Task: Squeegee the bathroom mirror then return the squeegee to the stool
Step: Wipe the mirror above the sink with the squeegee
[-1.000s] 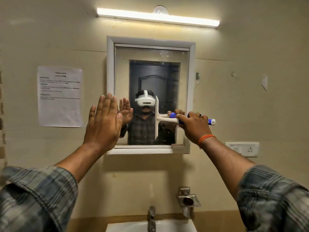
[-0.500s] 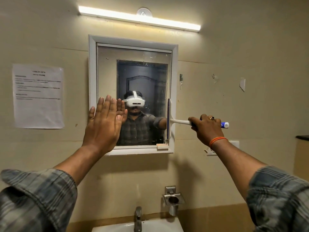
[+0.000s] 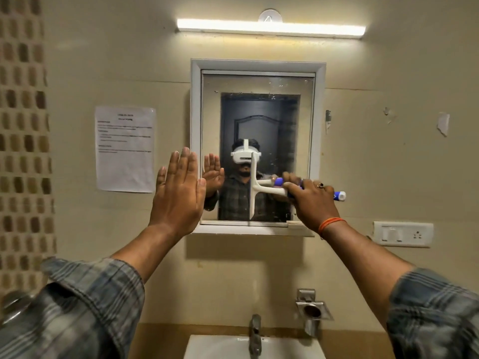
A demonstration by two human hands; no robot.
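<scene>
1. Gripping the blue handle, the right hand (image 3: 312, 200) is wrapped tight around the squeegee (image 3: 261, 189), whose white blade stands upright against the mirror (image 3: 259, 112), roughly at mid-width in the lower half of the glass.
2. That sideways handle with a vertical blade suits a horizontal stroke, so the wiping step looks to be in progress.
3. Spread flat with fingers together, the left hand (image 3: 180, 193) holds nothing; it is raised at the mirror's left frame edge, probably to steady the body or the frame, though contact cannot be confirmed.
4. Glass lies free on both sides of the blade, bounded by the white frame (image 3: 319, 125). The blade's lower tip sits close to the bottom frame ledge, leaving little room downward.
5. Specks show on the upper glass, so more passes seem needed there.
6. Below are the tap (image 3: 255, 332) and sink (image 3: 207, 348); the stool is out of view, so the return step is not yet done.
</scene>
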